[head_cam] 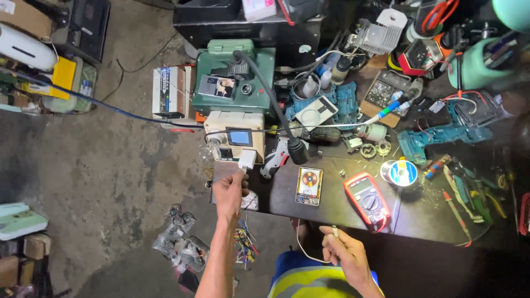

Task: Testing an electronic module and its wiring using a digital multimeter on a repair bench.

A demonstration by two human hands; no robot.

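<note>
- The left hand (229,193) pinches a white plug adapter (247,159) at the cream meter box (234,135) on the worktop (331,201) edge; a skewed push could jam it.
- The right hand (345,254) has its fingers closed on a thin white cable (302,248) near the lap; slack could snag the red multimeter (367,198).

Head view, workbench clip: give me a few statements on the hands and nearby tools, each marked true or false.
1. The left hand grips a white plug at the cream box. True.
2. The right hand holds the end of a thin white cable. True.
3. The red multimeter lies on the concrete floor. False: it lies on the dark bench top.
4. The solder spool sits left of the left hand. False: it sits far to its right.
</note>
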